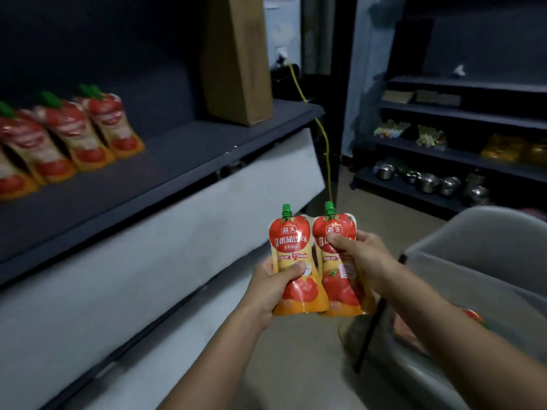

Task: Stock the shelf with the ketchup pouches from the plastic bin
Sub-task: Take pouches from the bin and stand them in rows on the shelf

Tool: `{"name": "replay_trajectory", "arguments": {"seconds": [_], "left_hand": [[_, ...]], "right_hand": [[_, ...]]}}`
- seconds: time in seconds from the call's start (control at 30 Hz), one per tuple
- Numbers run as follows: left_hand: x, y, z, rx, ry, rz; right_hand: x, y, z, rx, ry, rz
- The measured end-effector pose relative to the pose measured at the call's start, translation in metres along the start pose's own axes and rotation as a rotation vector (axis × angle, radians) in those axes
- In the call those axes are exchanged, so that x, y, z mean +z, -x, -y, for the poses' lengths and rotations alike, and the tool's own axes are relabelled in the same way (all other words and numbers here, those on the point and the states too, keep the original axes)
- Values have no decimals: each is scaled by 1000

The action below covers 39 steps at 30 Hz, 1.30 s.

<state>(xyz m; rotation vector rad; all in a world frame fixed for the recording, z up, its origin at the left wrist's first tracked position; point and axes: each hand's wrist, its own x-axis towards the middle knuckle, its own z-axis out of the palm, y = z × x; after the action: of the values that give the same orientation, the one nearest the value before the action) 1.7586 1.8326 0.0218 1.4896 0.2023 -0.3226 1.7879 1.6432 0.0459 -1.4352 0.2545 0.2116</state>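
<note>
right, both hands are loaded. left hand (273, 287) is clamped on the left ketchup pouch (291, 261), thumb across its lower front, fingers hidden behind. right hand (365, 258) is clamped on the right ketchup pouch (337, 264), thumb pressing the upper label. the two pouches sit side by side, edges touching, both upright with green caps on top and the flat orange bases down.

key relation: the shelf (165, 176) lies up and to the left of both grips. the stocked row (68, 137) stands at its left end, leaning a little, caps up, labels facing out. open board runs from the rightmost stocked pouch toward the cardboard box (236, 60) at the right end. so the free slot is just beside that last pouch, between it and the box.

long axis of each held pouch is vertical, already matching how the row stands, so my read is no re-orientation needed, only a lift and a carry leftward. left hand is nearer the shelf and nearer the free slot, so it likely sets down first, right one beside it after.

plastic bin (473, 261) is low on the right, under the right forearm. at least one more pouch (473, 316) shows inside, partly hidden, so the task is not near done.

risk: soft pouches may topple if released before the base sits flat.
</note>
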Motion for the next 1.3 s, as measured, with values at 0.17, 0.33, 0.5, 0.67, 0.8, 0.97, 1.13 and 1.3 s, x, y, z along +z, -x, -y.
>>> {"name": "replay_trajectory", "arguments": {"seconds": [0.17,0.33,0.5,0.67,0.8,0.97,1.13,1.3], "left_hand": [[-87,34,-25,101,-21,-184],[-169,54,-55,198,41,-356],[-254,59,-97,336,96,-533],[-335,46,-136,457,107,-667],[-392,27,-157,482,68,-718],[-438,2,-171,525,75,-701],[-464,-17,-176,546,74,-708],[-475,-11,-194,569,-32,-702]], "right_hand": [[92,-4,26,-79,49,176],[197,-12,54,-133,67,355],[299,-29,79,-206,27,487],[383,-53,104,-311,16,582],[440,-78,116,-362,-29,610],[493,-107,114,-374,-49,644],[521,-129,107,-351,-50,677],[523,-147,119,-421,155,710]]}}
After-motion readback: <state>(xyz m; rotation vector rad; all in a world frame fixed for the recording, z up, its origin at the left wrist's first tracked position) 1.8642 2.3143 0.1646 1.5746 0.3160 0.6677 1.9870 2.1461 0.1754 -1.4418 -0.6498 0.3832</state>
